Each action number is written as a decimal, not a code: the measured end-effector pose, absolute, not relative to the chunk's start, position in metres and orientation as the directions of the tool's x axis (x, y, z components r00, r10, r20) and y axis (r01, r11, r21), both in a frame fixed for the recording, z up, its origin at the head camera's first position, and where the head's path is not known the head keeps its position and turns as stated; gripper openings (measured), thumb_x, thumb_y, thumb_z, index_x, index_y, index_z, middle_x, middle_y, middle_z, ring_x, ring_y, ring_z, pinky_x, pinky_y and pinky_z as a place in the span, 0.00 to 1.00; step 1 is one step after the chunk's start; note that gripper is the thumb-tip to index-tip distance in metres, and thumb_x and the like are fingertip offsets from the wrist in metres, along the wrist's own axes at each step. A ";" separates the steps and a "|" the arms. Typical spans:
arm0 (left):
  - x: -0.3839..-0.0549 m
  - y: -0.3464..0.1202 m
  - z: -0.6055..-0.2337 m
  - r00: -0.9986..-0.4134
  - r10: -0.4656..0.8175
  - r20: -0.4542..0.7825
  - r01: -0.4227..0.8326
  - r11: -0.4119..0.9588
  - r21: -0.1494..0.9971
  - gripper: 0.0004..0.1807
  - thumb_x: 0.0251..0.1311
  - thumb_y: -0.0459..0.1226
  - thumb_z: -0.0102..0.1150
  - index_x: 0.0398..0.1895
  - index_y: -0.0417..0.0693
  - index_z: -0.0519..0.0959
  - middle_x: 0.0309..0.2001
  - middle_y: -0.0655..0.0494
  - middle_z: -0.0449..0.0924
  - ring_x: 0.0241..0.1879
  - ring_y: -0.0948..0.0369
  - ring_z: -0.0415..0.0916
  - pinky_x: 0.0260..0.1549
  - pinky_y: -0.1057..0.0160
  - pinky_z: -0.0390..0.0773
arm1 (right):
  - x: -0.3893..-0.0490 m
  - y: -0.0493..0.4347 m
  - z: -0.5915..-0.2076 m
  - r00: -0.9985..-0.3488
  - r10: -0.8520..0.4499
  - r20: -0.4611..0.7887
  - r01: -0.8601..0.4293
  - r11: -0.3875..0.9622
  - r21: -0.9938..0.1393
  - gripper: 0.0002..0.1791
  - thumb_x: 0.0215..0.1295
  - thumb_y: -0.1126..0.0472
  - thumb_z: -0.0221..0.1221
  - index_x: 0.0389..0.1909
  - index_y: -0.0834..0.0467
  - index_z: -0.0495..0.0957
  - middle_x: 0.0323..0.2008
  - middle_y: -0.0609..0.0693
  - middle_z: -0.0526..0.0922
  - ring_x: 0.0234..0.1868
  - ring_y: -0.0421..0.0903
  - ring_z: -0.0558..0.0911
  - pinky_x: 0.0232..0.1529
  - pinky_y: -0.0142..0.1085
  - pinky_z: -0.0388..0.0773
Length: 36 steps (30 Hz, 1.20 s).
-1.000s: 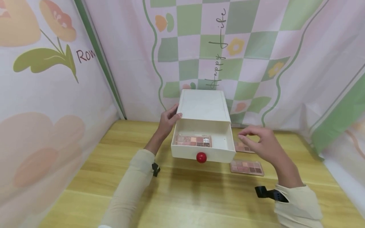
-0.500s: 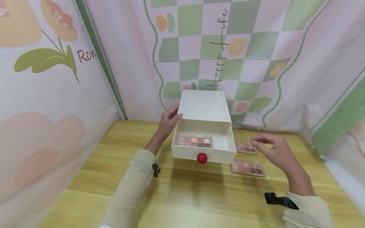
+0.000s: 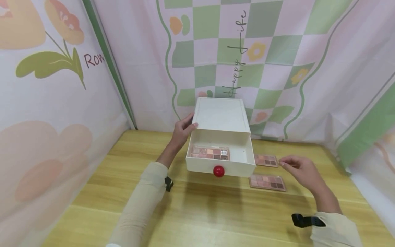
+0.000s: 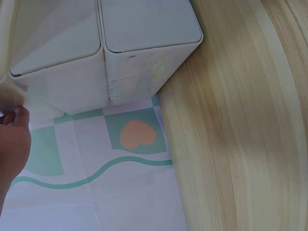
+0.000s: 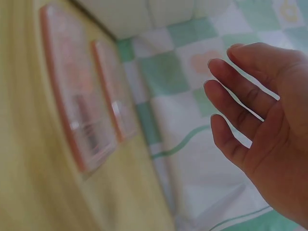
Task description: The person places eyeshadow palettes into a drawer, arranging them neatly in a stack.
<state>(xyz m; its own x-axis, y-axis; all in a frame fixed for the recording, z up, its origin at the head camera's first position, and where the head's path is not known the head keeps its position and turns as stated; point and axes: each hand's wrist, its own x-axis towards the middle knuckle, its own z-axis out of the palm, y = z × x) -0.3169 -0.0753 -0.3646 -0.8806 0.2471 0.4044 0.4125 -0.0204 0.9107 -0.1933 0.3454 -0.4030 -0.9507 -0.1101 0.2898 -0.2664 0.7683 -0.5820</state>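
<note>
A white drawer box [image 3: 220,115] stands at the table's back with its upper drawer [image 3: 202,165] pulled out, a red knob [image 3: 218,171] on its front. My left hand [image 3: 181,133] grips the box's left side, thumb at the top edge; some fingers are hidden behind it. Inside the drawer, to the left, lies an eyeshadow palette [image 3: 210,153]. Two similar palettes rest on the table to the right, a rear one [image 3: 266,160] and a front one [image 3: 267,182]. Just right of the rear palette hovers my right hand [image 3: 303,171], fingers loosely bent, holding nothing in the right wrist view.
The wooden table [image 3: 213,219] stretches toward me. Behind the box hangs a checked curtain [image 3: 205,51], with another flowered curtain [image 3: 55,103] along the left. In the left wrist view, the box's side [image 4: 55,38] shows two stacked sections.
My right hand has moved right and lower, away from the drawer, uncovering the rear palette. The left hand, the box and the palettes stay where they were.
</note>
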 end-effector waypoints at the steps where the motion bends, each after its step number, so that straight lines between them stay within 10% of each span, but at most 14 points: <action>1: -0.318 -0.075 -0.366 -0.880 0.244 0.407 0.415 -0.021 0.910 0.33 0.70 0.33 0.51 0.76 0.32 0.57 0.77 0.37 0.58 0.75 0.42 0.64 0.73 0.53 0.71 | -0.194 0.348 -0.407 -0.955 -0.110 0.276 -0.257 0.773 -0.580 0.12 0.73 0.60 0.58 0.47 0.64 0.85 0.42 0.62 0.89 0.35 0.18 0.75 0.33 0.22 0.79; 14: -0.320 -0.073 -0.368 -0.862 0.238 0.447 0.446 -0.061 0.893 0.35 0.68 0.34 0.52 0.75 0.30 0.58 0.77 0.35 0.58 0.75 0.43 0.64 0.74 0.54 0.70 | -0.205 0.369 -0.440 -0.983 -0.115 0.141 -0.177 0.790 -0.587 0.16 0.72 0.58 0.60 0.51 0.67 0.84 0.47 0.66 0.88 0.36 0.17 0.73 0.34 0.25 0.81; 18: -0.319 -0.073 -0.366 -0.863 0.238 0.446 0.446 -0.060 0.893 0.35 0.67 0.36 0.52 0.75 0.30 0.58 0.77 0.35 0.58 0.75 0.44 0.64 0.74 0.54 0.70 | -0.207 0.369 -0.448 -0.981 -0.142 0.132 -0.192 0.795 -0.576 0.17 0.68 0.61 0.64 0.53 0.66 0.83 0.52 0.66 0.85 0.43 0.33 0.81 0.39 0.28 0.84; 24: -0.319 -0.074 -0.368 -0.866 0.236 0.442 0.444 -0.046 0.895 0.36 0.67 0.36 0.52 0.75 0.31 0.58 0.78 0.36 0.58 0.76 0.44 0.63 0.74 0.55 0.70 | -0.204 0.365 -0.458 -0.970 -0.221 0.099 -0.235 0.762 -0.603 0.26 0.64 0.62 0.67 0.61 0.69 0.76 0.63 0.74 0.74 0.59 0.72 0.76 0.54 0.61 0.84; 27: -0.319 -0.074 -0.370 -0.868 0.234 0.437 0.442 -0.035 0.896 0.36 0.67 0.37 0.52 0.75 0.31 0.59 0.78 0.37 0.58 0.76 0.45 0.63 0.74 0.57 0.70 | -0.200 0.362 -0.461 -0.975 -0.219 0.039 -0.195 0.758 -0.622 0.32 0.64 0.59 0.67 0.65 0.69 0.72 0.67 0.75 0.69 0.64 0.75 0.71 0.61 0.67 0.76; 33: -0.319 -0.074 -0.370 -0.868 0.234 0.438 0.443 -0.035 0.896 0.36 0.67 0.38 0.52 0.75 0.31 0.58 0.78 0.37 0.58 0.76 0.45 0.63 0.74 0.56 0.70 | -0.199 0.364 -0.469 -0.976 -0.218 0.000 -0.168 0.755 -0.633 0.41 0.59 0.53 0.72 0.68 0.70 0.70 0.69 0.74 0.68 0.68 0.75 0.69 0.61 0.37 0.79; 36: -0.319 -0.074 -0.369 -0.868 0.232 0.440 0.446 -0.030 0.895 0.36 0.67 0.38 0.52 0.75 0.31 0.58 0.78 0.37 0.58 0.76 0.45 0.63 0.74 0.55 0.70 | -0.199 0.365 -0.472 -0.975 -0.220 0.017 -0.184 0.769 -0.612 0.42 0.55 0.53 0.74 0.66 0.70 0.72 0.68 0.73 0.70 0.68 0.75 0.68 0.64 0.55 0.76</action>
